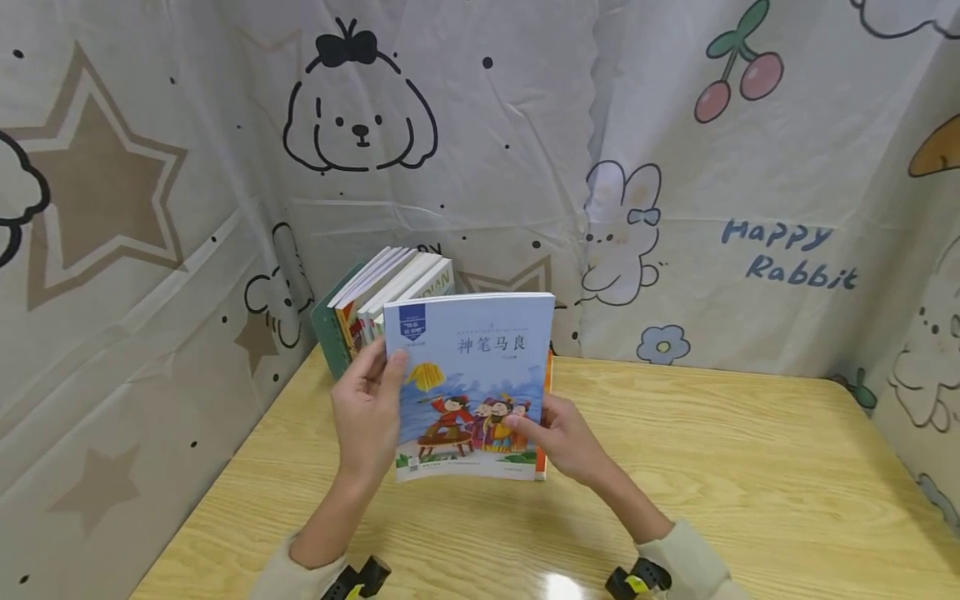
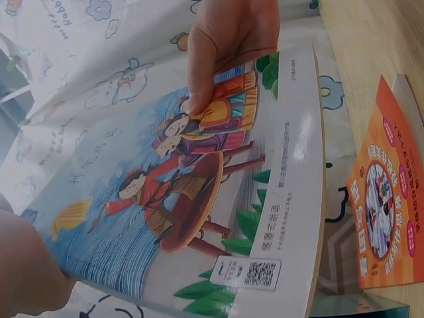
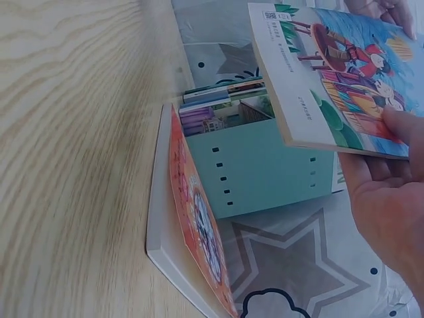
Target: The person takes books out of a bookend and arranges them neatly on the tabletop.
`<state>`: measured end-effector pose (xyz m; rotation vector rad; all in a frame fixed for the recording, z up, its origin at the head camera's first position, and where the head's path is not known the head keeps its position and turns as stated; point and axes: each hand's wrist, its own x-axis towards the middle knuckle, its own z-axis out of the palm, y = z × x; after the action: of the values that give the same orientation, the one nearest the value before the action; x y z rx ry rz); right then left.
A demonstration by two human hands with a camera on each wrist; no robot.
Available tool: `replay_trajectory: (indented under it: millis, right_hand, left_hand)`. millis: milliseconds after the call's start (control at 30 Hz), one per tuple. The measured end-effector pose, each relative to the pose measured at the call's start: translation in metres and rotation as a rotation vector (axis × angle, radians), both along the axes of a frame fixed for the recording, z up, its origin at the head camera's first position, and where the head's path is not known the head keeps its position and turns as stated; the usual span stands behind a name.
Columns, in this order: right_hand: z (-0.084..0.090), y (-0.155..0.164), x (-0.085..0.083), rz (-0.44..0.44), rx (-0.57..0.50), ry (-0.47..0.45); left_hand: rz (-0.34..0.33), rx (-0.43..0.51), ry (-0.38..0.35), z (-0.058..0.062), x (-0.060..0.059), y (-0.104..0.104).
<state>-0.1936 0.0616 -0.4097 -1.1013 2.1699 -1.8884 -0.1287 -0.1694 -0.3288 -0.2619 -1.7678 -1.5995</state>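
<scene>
Both hands are gripping a blue picture book (image 1: 472, 383) upright between them — left hand (image 1: 367, 408) pinching its left edge, right hand (image 1: 558, 437) its lower right. Behind it, an orange-covered book (image 3: 195, 218) is lying on the surface (image 1: 750, 483) — more books (image 1: 382, 292) are standing beyond the left hand.

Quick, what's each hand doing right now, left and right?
Left hand: grips the left edge of the blue picture book.
Right hand: holds the book's lower right corner, thumb on the cover.
</scene>
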Motion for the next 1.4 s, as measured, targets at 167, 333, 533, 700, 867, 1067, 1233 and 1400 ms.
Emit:
replay_trajectory:
  millis: [167, 333, 533, 700, 867, 1067, 1233, 1400]
  right_hand:
    - [0.002, 0.006, 0.001, 0.01, -0.023, -0.066]
    - [0.001, 0.013, 0.004, -0.001, -0.024, -0.091]
    - [-0.005, 0.027, 0.004, -0.087, -0.058, -0.19]
    - [-0.007, 0.042, 0.0, -0.145, -0.087, -0.266]
    - [-0.01, 0.055, -0.003, -0.138, -0.125, -0.368]
    - [-0.016, 0.067, -0.005, -0.178, -0.118, -0.468]
    - [-0.023, 0.077, -0.007, -0.21, -0.088, -0.517]
    - [-0.029, 0.087, -0.008, -0.258, -0.062, -0.578]
  left_hand:
    - [-0.029, -0.005, -0.069, 0.0, -0.006, -0.003]
    - [-0.051, -0.005, -0.112, 0.0, -0.013, -0.01]
    - [-0.024, -0.007, -0.033, 0.002, -0.022, -0.029]
    - [0.06, 0.031, 0.013, 0.001, -0.026, -0.046]
    - [0.149, 0.074, -0.007, 0.002, -0.029, -0.059]
    - [0.183, 0.083, -0.061, -0.003, -0.033, -0.069]
    - [0.207, 0.065, -0.074, -0.009, -0.037, -0.077]
    - [0.234, 0.042, -0.081, -0.013, -0.044, -0.085]
